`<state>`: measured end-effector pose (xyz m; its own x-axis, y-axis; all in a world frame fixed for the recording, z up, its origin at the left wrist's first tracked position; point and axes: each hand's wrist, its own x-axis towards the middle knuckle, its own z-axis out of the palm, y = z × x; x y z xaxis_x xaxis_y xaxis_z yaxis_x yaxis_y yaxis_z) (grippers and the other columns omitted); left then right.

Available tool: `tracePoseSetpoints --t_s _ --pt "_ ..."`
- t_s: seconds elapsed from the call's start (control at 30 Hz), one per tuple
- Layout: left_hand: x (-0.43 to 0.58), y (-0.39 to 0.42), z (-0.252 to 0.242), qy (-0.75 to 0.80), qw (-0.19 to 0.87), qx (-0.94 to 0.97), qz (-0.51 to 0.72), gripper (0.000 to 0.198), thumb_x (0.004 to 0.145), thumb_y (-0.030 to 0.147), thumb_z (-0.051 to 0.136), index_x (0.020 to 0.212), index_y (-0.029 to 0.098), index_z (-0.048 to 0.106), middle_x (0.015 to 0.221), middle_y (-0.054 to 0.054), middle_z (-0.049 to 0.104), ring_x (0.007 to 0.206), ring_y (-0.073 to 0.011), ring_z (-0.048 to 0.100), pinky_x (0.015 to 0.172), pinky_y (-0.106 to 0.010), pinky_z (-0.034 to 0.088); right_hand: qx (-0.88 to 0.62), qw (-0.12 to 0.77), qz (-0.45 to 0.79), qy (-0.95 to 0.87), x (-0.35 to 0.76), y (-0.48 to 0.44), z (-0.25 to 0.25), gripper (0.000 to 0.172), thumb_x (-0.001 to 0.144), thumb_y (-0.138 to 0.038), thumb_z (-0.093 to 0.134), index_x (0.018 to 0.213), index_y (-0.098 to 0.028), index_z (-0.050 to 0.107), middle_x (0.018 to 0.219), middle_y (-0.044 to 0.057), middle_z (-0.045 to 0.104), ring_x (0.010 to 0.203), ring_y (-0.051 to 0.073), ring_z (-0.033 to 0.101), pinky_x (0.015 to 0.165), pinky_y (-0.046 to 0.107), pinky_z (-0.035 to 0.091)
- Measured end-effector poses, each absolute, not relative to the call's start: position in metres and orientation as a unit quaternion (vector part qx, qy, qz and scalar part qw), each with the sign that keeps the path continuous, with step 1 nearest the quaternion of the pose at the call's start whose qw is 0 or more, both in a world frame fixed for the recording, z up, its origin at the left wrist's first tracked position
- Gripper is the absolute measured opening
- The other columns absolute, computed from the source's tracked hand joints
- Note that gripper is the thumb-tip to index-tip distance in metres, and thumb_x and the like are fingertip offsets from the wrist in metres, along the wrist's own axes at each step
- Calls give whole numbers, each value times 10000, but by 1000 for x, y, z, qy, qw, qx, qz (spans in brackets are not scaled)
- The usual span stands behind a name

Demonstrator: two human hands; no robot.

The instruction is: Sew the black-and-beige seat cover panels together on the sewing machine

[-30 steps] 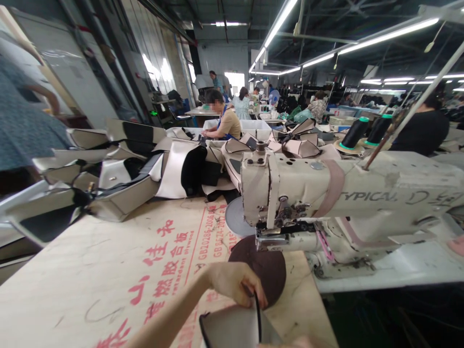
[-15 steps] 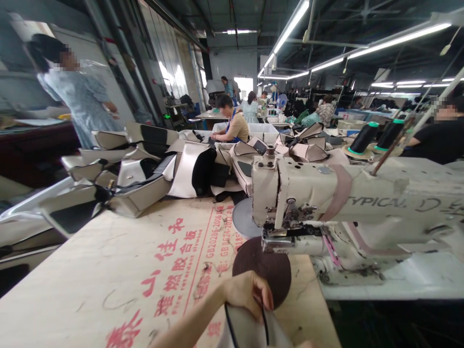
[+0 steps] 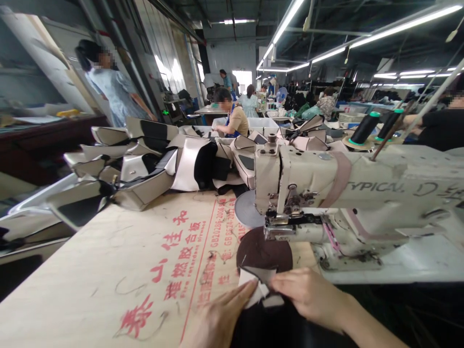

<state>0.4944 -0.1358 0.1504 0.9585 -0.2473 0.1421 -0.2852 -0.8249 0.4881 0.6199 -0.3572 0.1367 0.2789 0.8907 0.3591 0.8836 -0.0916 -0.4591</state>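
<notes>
Both the left hand and right hand pinch a folded pale-and-black cloth piece flat and even, at the near edge of the desk, just before the sewing machine and touching a round brown mat.

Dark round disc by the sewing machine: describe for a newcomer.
On the plywood bench, find the cream sewing machine. Just in front of its presser foot lies a dark brown round disc, unlike the pale grey disc behind it, with the left hand and right hand near.
</notes>
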Motion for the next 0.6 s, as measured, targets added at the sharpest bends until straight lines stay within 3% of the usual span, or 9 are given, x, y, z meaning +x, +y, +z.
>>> tracePoseSetpoints --t_s 0.1,0.3,0.47,0.6 --pt "519 -134 158 -175 250 951 47 592 782 18 391 1290 312 464 1249 18 570 1091 -133 570 943 -222 436 -745 305 -2 -594 627 -354 135 384 787 -6 370 1086 -140 571 1090 59 628 1002 120 582 871 204 463" --pt "525 -137 162 -220 199 952 67 353 857 263 526 1209 287 545 1094 -33 638 894 -141 646 773 -185 528 -729 282 -69 -620 622 -355 126 352 839 -20 352 1135 -79 533 1102 90 615 1058 125 550 939 205 430" --pt "528 -140 169 -288 206 934 55 282 902 207 433 1128 255 595 933 -32 662 793 -120 633 703 -163 514 -730 241 -54 -637 616 -357 131 326 879 -52 357 1169 -83 502 1117 84 592 1067 141 523 950 228 428" --pt "531 -136 169 -287 238 926 54 298 908 173 407 1129 250 591 928 -35 659 800 -110 625 720 -159 506 -729 269 -59 -626 615 -354 142 306 912 -93 339 1162 -130 511 1057 63 595 985 138 524 988 308 396"
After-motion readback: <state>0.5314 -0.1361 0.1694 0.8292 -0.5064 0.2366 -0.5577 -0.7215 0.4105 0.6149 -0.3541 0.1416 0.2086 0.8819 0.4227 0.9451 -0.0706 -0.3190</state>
